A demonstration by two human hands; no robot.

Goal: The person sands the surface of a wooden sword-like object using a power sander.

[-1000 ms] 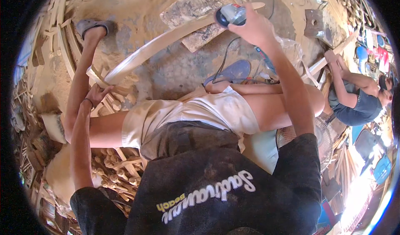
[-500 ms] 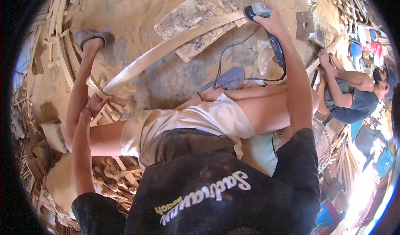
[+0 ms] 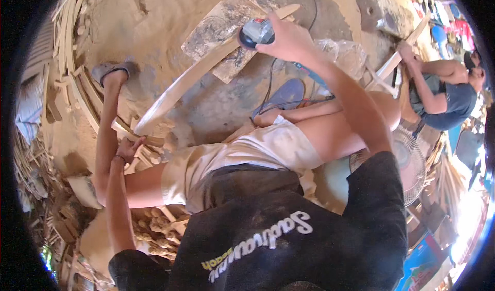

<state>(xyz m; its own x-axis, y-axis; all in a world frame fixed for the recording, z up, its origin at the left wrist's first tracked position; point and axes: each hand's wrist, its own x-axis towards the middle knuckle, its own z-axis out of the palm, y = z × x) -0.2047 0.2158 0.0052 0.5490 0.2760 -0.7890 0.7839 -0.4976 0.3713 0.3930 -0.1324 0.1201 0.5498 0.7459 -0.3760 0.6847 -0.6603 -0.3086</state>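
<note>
From the head view I look down on a seated person working a long curved wooden slat [image 3: 206,69] on a dusty workshop floor. My right hand [image 3: 289,41] is wrapped tight around a handheld power sander [image 3: 256,32], pressing it onto the slat near its upper far end, where the slat crosses a worn flat board [image 3: 221,38]. The sander's cord [image 3: 270,84] trails back toward a blue sandal [image 3: 283,95]. My left hand [image 3: 128,149] closes on the slat's lower end, steadying it beside a heap of wood offcuts [image 3: 154,229]. The left foot sits in a grey sandal [image 3: 108,71] further up the floor.

The slat looks pale and fairly smooth along its middle (I cannot tell how fine the finish is), so I judge the sanding well underway, with the far tip in hand.

At the right edge another person [image 3: 443,97] handles a separate wooden strip [image 3: 397,59], and a fan [image 3: 412,162] stands near my right knee.
</note>
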